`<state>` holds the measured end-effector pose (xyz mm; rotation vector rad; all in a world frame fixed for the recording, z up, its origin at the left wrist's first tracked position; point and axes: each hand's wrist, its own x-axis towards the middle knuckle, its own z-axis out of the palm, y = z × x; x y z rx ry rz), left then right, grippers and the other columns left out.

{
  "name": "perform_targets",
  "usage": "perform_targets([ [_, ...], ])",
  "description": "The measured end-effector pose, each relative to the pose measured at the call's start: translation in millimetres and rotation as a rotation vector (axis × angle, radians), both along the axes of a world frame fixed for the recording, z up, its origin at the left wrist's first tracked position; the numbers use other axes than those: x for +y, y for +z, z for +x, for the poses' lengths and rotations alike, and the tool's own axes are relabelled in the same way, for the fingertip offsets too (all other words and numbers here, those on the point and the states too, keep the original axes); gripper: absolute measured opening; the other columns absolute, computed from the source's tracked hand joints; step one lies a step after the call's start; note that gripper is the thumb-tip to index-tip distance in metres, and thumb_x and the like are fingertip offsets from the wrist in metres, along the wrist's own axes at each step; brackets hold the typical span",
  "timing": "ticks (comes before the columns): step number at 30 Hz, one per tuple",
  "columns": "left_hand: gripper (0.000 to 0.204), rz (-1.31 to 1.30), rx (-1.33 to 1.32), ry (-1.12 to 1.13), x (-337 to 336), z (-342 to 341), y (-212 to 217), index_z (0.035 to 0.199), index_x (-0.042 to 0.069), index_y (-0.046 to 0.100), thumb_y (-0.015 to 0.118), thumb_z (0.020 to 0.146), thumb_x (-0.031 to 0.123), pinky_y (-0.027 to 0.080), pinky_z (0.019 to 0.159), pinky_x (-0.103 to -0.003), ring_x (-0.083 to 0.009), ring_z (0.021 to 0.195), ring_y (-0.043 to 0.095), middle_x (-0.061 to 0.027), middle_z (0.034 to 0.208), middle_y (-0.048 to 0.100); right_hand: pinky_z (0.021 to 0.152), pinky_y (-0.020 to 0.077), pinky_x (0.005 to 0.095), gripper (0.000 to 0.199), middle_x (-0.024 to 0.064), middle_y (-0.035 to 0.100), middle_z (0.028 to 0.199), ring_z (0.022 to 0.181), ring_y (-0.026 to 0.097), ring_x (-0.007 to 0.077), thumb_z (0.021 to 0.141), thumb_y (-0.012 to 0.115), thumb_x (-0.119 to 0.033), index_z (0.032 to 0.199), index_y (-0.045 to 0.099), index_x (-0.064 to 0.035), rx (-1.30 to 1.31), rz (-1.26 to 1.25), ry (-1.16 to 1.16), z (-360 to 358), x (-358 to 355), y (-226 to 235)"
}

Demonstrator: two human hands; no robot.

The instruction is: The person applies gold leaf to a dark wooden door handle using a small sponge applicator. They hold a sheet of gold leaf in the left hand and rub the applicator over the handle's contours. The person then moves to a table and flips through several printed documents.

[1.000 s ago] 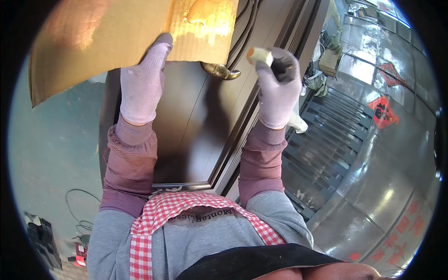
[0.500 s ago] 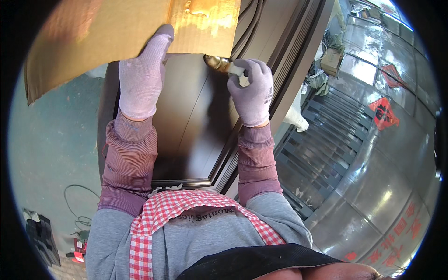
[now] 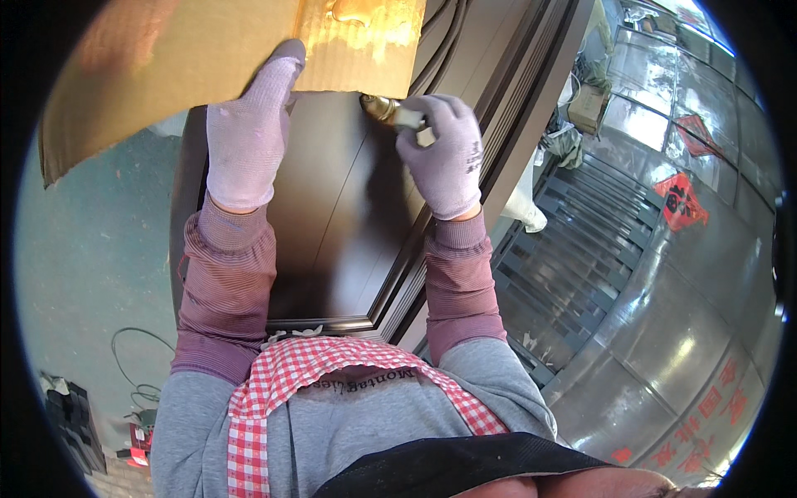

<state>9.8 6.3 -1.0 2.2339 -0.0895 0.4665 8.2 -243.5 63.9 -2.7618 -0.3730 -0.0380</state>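
My left hand [image 3: 247, 149], in a pale lilac work glove, grips the lower edge of a cardboard sheet [image 3: 178, 70], thumb on top. Wet gold paint [image 3: 357, 13] is smeared and pooled on the sheet's right part. In my gloved right hand [image 3: 444, 153] a small paintbrush [image 3: 383, 109] is pinched between thumb and fingers. Its pale handle runs into a gold-stained head with a dark tip, just below the cardboard's edge. Under both hands lies a dark brown panelled door [image 3: 320, 224] with a moulded frame; the sheet covers part of it.
Black cables [image 3: 448, 50] run across the door's far end. To the right are a dark slatted metal rack [image 3: 573, 241], a small cardboard box [image 3: 588, 109] and shiny metal sheeting [image 3: 681, 307]. A thin cable [image 3: 124, 357] loops on the green floor at left.
Both hands, with the cardboard and the brush, have shifted slightly left and up. The brush stays just below the cardboard's edge.
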Motion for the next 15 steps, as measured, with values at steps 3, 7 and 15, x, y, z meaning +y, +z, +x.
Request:
perform_targets([
  [3,0.045,0.006,-0.087,0.012,0,2,-5,0.126,0.009,0.077,0.072,0.086,-0.011,0.06,0.099,-0.046,-0.0397,0.115,0.073,-0.0169,0.123,0.075,0.093,0.0577,0.0478,0.033,0.015,0.073,0.111,0.106,0.07,0.0384,0.077,0.085,-0.007,0.109,0.074,-0.0081,-0.097,0.076,-0.08,5,-1,-2],
  [7,0.048,0.007,-0.083,0.041,-1,1,-5,0.127,0.011,0.077,0.074,0.084,-0.011,0.06,0.097,-0.047,-0.0409,0.113,0.073,-0.0172,0.121,0.074,0.093,0.0584,0.0461,0.033,0.0162,0.074,0.111,0.105,0.071,0.0374,0.079,0.085,-0.005,0.111,0.076,-0.0041,0.031,-0.056,0.078,11,20,-3],
  [15,0.04,0.016,-0.051,0.047,4,1,-1,0.127,0.007,0.078,0.067,0.093,-0.011,0.06,0.102,-0.043,-0.0362,0.119,0.074,-0.017,0.128,0.077,0.096,0.0573,0.0465,0.037,0.0161,0.072,0.112,0.108,0.069,0.0371,0.078,0.087,-0.006,0.114,0.076,-0.0054,0.062,-0.073,0.09,15,22,-2],
])
